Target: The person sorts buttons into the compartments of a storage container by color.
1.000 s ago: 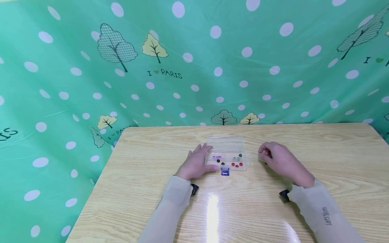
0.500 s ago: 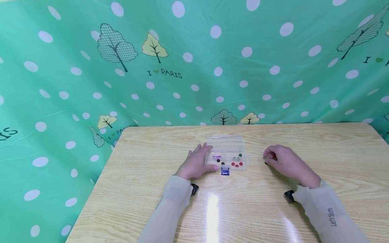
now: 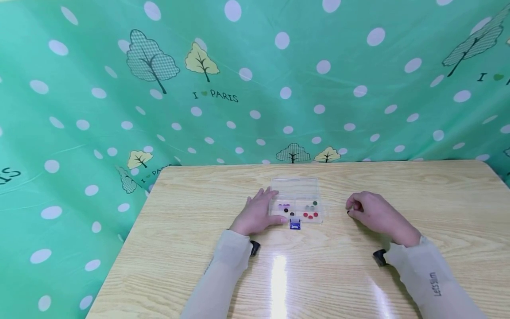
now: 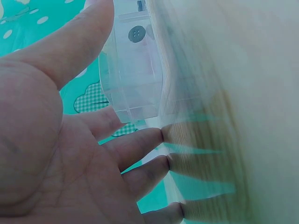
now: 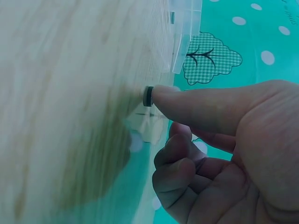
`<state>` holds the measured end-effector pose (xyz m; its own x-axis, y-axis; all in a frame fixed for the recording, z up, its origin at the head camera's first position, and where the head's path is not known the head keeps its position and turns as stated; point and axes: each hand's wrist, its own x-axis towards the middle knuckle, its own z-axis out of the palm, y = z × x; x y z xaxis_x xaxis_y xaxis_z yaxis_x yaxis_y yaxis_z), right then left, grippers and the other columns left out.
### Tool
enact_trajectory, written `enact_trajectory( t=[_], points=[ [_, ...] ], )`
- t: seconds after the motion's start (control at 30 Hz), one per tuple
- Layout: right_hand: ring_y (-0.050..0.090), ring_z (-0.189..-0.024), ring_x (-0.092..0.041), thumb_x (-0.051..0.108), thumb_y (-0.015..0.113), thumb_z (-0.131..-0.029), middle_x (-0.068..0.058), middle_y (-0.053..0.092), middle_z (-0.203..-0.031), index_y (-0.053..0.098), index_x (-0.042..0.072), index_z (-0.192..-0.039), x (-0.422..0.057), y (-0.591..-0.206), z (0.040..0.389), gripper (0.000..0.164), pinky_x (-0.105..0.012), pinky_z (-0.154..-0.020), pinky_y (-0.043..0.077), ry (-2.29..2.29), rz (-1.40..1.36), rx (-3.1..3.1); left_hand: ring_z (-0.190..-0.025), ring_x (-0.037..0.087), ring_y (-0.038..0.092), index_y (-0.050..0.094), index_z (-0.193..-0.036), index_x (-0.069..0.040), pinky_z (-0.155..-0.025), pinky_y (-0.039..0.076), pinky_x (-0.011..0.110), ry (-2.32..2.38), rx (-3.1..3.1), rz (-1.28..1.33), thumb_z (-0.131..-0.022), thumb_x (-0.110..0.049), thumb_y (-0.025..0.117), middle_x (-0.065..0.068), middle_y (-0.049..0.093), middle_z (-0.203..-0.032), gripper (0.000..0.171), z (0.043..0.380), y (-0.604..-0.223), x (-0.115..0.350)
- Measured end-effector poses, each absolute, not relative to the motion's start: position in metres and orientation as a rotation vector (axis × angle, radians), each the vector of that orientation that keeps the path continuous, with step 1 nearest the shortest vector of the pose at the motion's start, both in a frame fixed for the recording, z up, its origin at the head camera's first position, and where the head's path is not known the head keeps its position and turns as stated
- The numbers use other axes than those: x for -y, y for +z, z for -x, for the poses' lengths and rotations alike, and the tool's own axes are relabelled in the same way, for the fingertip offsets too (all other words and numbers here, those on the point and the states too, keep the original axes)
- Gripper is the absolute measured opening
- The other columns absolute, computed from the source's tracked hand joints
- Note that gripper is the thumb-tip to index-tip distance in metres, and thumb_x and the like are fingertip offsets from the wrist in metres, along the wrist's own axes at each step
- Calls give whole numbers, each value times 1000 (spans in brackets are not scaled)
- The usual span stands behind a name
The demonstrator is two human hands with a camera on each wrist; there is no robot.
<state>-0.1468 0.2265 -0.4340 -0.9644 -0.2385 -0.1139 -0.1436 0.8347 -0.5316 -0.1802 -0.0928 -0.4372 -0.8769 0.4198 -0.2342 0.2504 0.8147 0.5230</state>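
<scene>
A clear plastic box (image 3: 295, 188) lies on the table with its lid open. Purple buttons (image 3: 284, 206), black buttons (image 3: 286, 210), green buttons (image 3: 315, 203) and red buttons (image 3: 305, 215) sit in separate compartments. My left hand (image 3: 259, 213) rests at the box's left side, fingers spread, thumb along the front and index finger at the back. One dark four-hole button (image 4: 137, 34) shows through the wall in the left wrist view. Right of the box, my right hand (image 3: 370, 212) pinches a black button (image 5: 148, 96) close over the tabletop; the thumb hides the index fingertip.
A blue latch (image 3: 295, 224) sticks out at the box's front edge. The wooden table (image 3: 191, 248) runs back to a green dotted cloth (image 3: 239, 110) hanging behind it. Each wrist carries a small black camera (image 3: 380, 257).
My right hand has moved a little to the right, away from the box, and its thumb and finger have come to the black button. The left hand and the box have stayed put.
</scene>
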Motion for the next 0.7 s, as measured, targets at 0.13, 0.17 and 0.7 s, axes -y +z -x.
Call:
enact_trajectory(
  t=[0.13,0.17,0.7],
  points=[
    [49,-72,-19,2,70,-90,-2,56,-79,67,2,-93,-226,-434,147,4,-32,-64,44,-791,299,-2836,-154,30,10,35,-157,-14,-122,5,56,719,-2654,-509,-85,-49,76,9,19,-166,91,180,-436,93],
    [49,-72,-19,1,70,-91,-2,56,-79,66,2,-92,-227,-434,147,4,-32,-64,44,-790,304,-2835,-154,30,11,35,-157,-13,-122,5,56,723,-2653,-509,-85,-49,77,9,20,-166,91,179,-436,93],
    [50,-72,-18,5,68,-93,-2,59,-80,67,2,-89,-229,-435,146,5,-34,-64,46,-765,334,-2827,-154,30,11,34,-157,-14,-122,5,55,729,-2655,-500,-84,-49,77,8,20,-166,92,179,-437,93]
  ],
)
